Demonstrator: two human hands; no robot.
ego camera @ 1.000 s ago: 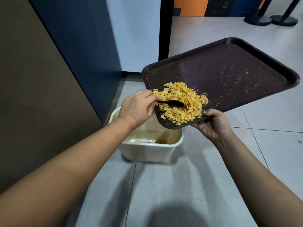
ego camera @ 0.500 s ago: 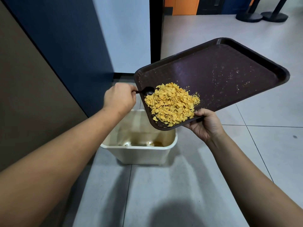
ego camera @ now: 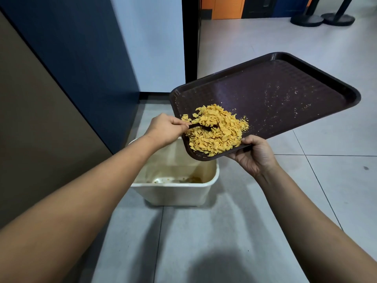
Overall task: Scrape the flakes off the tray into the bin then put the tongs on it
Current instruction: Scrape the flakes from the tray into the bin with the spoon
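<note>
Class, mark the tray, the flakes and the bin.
tray [ego camera: 275, 94], head view, bare dark floor of the tray.
flakes [ego camera: 220, 133], head view, middle of the yellow pile.
bin [ego camera: 173, 194], head view, near outer wall.

textured matt plastic tray [ego camera: 275, 94], smooth glossy plastic bin [ego camera: 173, 193]

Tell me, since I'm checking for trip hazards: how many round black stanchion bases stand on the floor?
2: one base at the top right, the other base just right of it, partly behind. More may lie outside the frame.
</note>
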